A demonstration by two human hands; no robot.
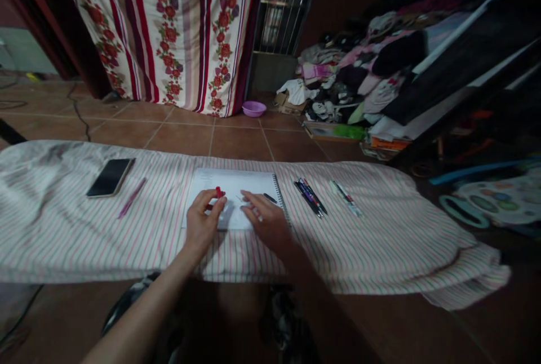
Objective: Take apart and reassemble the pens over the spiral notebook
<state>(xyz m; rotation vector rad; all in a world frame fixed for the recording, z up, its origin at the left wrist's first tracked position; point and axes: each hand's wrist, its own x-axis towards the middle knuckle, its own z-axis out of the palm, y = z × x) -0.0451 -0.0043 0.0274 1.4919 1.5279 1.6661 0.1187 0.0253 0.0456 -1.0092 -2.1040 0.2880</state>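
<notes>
My left hand [203, 218] pinches a small red object [218, 192] between thumb and fingertips, above the spiral notebook [257, 177]. Its exact kind is too small to make out. My right hand [266, 218] hovers over the same page with its fingers extended and apart; nothing plain shows in them. Just beyond that hand, a short dark piece [270, 198] like a pen part lies on the paper near the spiral binding. Faint writing or print runs along the page, partly covered by both hands.
A striped cloth [380, 251] covers the long, low surface. To the left lie a phone [110, 177] and a purple pen [132, 198]. On the right are several pens [310, 198] and a pale pen group [345, 198]. A purple basin [254, 109] stands on the floor.
</notes>
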